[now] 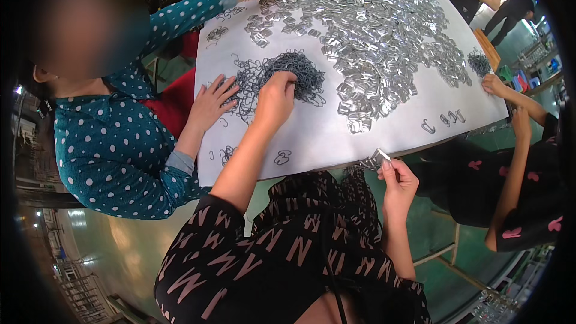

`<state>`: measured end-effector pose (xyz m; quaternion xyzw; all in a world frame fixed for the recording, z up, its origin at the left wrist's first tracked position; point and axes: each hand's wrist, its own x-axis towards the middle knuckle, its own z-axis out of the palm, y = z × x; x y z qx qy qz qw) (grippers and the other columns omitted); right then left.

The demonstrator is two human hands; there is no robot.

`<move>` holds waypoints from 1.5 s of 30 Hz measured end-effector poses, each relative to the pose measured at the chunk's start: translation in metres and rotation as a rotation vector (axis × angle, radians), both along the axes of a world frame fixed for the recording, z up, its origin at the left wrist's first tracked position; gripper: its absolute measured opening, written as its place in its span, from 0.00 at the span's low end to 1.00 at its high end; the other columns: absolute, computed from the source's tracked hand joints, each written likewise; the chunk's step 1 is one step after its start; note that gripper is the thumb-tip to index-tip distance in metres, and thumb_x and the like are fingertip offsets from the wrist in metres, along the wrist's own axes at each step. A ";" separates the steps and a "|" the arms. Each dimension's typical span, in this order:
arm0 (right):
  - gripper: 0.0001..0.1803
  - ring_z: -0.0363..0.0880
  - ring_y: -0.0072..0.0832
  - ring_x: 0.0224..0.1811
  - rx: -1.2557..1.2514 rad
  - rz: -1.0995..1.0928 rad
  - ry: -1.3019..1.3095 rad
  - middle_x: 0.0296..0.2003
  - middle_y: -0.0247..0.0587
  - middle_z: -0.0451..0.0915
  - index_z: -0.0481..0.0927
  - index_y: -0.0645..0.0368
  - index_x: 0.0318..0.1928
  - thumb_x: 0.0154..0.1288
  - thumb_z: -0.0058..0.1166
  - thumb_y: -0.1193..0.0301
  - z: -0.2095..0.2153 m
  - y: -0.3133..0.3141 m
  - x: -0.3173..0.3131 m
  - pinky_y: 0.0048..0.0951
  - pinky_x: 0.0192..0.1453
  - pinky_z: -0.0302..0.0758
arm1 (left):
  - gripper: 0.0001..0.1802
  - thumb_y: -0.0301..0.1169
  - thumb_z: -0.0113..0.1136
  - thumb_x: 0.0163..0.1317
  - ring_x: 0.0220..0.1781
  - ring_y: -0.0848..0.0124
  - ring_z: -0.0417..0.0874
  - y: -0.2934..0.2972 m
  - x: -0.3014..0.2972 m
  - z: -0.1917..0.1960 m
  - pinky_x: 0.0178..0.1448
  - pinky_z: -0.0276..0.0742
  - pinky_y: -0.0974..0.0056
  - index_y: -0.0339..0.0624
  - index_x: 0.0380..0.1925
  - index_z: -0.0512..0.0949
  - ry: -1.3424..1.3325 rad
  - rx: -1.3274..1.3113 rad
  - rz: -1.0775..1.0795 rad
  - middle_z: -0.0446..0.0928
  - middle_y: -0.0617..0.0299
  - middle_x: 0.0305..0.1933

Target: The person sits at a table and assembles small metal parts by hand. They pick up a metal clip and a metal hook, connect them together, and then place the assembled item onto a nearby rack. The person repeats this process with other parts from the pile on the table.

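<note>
My left hand rests at the near side of a tangled pile of dark grey bent-wire hooks. Its fingers are curled in, and whatever lies between the fingertips is hidden. At the table's near edge, my right hand pinches a shiny metal buckle between thumb and fingers. Wire pieces seem to show beside that buckle, too small to make out. A large spread of similar silvery metal buckles covers the middle and far part of the white-covered table.
On the left, a person in a dotted teal shirt keeps one hand by the hook pile and reaches the other to the buckles. A few loose pieces lie near right. Another person's hand is beside a small dark pile.
</note>
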<state>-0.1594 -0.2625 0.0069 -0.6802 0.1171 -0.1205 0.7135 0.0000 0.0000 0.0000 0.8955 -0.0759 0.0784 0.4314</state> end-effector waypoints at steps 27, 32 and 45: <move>0.07 0.71 0.14 0.25 -0.023 0.026 0.002 0.25 0.32 0.78 0.81 0.68 0.34 0.62 0.59 0.74 -0.018 -0.004 -0.012 0.16 0.30 0.67 | 0.09 0.18 0.57 0.49 0.40 0.58 0.77 -0.027 -0.024 -0.031 0.45 0.75 0.59 0.38 0.30 0.82 -0.253 0.325 -0.262 0.77 0.57 0.32; 0.07 0.71 0.16 0.26 -0.032 0.034 0.039 0.24 0.32 0.77 0.81 0.67 0.34 0.64 0.58 0.74 -0.016 0.000 -0.006 0.18 0.32 0.68 | 0.07 0.20 0.59 0.47 0.39 0.60 0.77 -0.020 -0.012 -0.044 0.44 0.74 0.59 0.39 0.29 0.81 -0.343 0.421 -0.328 0.77 0.59 0.32; 0.07 0.71 0.14 0.25 -0.038 0.054 0.018 0.25 0.32 0.77 0.81 0.68 0.35 0.62 0.59 0.74 -0.022 0.002 -0.001 0.16 0.29 0.66 | 0.07 0.27 0.64 0.52 0.24 0.74 0.76 -0.004 0.002 -0.023 0.31 0.71 0.68 0.35 0.30 0.80 0.247 0.037 -0.196 0.79 0.60 0.24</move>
